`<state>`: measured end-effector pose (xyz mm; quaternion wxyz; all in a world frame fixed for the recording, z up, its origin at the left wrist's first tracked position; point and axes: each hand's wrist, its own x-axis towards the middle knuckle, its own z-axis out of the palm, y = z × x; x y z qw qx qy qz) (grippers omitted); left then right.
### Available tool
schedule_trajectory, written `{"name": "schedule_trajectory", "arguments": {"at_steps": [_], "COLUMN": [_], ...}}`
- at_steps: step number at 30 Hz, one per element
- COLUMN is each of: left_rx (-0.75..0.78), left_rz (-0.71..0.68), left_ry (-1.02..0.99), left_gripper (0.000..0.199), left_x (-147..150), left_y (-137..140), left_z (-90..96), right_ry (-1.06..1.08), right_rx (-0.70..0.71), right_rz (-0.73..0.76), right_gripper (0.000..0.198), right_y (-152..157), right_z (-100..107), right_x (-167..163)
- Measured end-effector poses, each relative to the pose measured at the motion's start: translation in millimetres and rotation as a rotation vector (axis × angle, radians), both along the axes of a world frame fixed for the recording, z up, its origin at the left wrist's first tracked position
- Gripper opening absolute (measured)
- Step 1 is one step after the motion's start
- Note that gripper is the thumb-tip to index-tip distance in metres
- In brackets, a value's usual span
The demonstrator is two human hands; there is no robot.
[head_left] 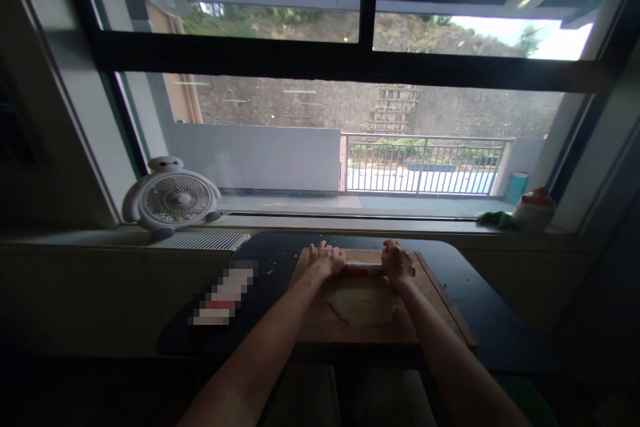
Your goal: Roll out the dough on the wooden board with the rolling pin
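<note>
A rolling pin (364, 269) lies crosswise over the far part of a flat sheet of dough (361, 300). My left hand (326, 259) is closed around the pin's left end, some fingers showing beyond it. At the other end, my right hand (397, 260) grips the pin with its fingers wrapped round. Under the dough is a wooden board (345, 333). The dough has an uneven outline and spreads from the pin toward me. Both ends of the pin are mostly hidden by my hands.
The board rests on a dark table (500, 320) by a large window. A blurred-out item (225, 293) lies at the table's left. On the left ledge stands a white fan (177, 199). A green cloth (496, 219) and a red-topped container (535, 210) sit on the right sill.
</note>
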<state>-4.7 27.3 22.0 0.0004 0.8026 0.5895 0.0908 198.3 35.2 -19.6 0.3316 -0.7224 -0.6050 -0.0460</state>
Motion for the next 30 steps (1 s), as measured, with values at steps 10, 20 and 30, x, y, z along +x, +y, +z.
{"name": "schedule_trajectory", "arguments": {"at_steps": [10,20,30], "left_rx": [0.162,0.236,0.073], "left_rz": [-0.030,-0.142,-0.217], "left_ry": [-0.079,-0.118,-0.075], "left_gripper": [0.042,0.037,0.032], "left_x": [-4.7,-24.6,31.5], "left_y": [-43.6,-75.7,-31.9], "left_z": [-29.1,-32.7,-20.9], "right_ry": [-0.051,-0.133,-0.245], "right_rx": [0.070,-0.011,-0.083], "right_rz": [0.074,0.208,0.185], "right_gripper": [0.024,0.028,0.035], "right_y": [-70.7,-77.9,-82.0], "right_z": [-16.5,-11.3,-18.9], "right_x": [-4.3,-17.5,47.5]}}
